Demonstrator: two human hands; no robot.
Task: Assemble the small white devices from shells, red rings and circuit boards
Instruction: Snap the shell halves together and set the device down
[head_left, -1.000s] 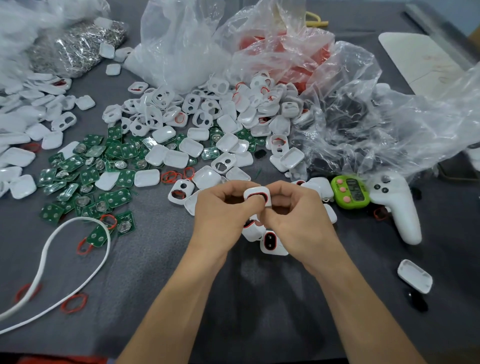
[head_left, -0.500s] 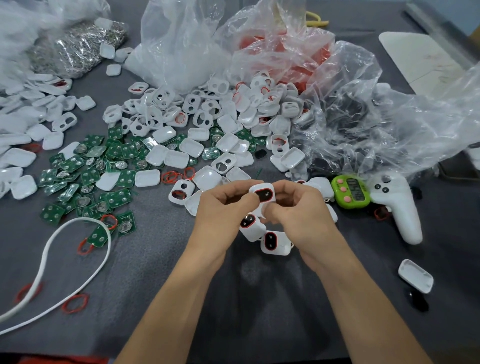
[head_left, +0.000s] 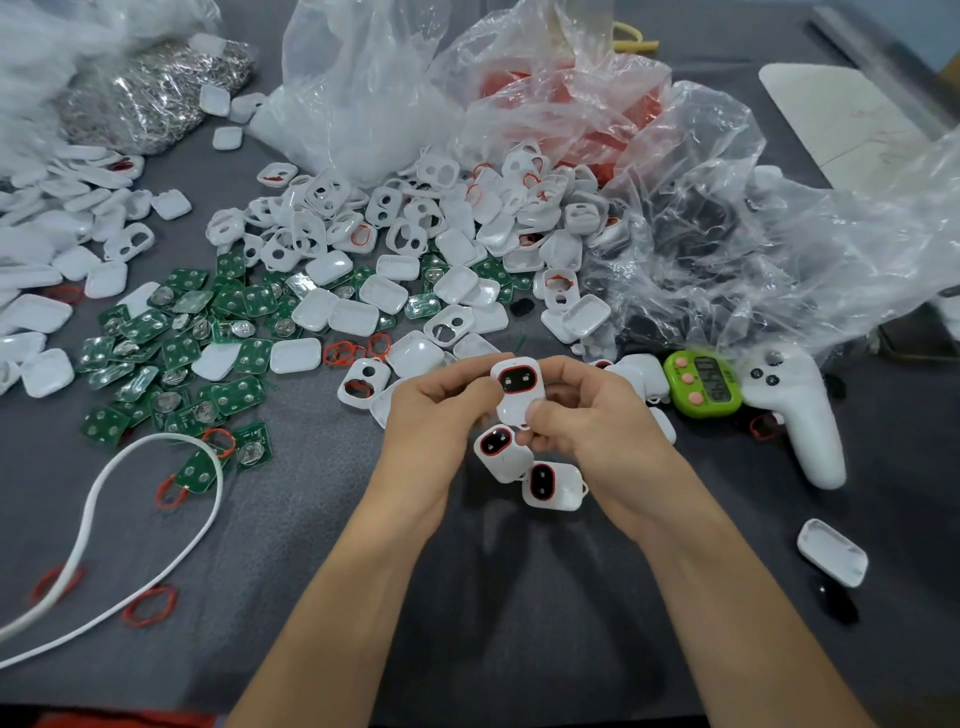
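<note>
Both hands hold one small white device (head_left: 518, 387) with a red-ringed black window, its face turned up toward me. My left hand (head_left: 436, 415) pinches its left side and my right hand (head_left: 597, 421) grips its right side and lower edge. Two assembled devices (head_left: 501, 452) (head_left: 550, 483) lie on the grey cloth just below my hands. A heap of white shells (head_left: 441, 244) spreads behind them. Green circuit boards (head_left: 182, 343) lie scattered at the left. Loose red rings (head_left: 345, 352) sit between the boards and the shells.
Clear plastic bags (head_left: 701, 208) crowd the back and right. A green timer (head_left: 702, 383) and a white controller (head_left: 800, 415) lie right of my hands. A white cable (head_left: 93, 499) loops at the left. One white shell (head_left: 831, 552) lies at the lower right.
The device was edge-on between my fingertips a second ago. It has been turned so its red-ringed black window faces up, and my hands have spread slightly apart on it.
</note>
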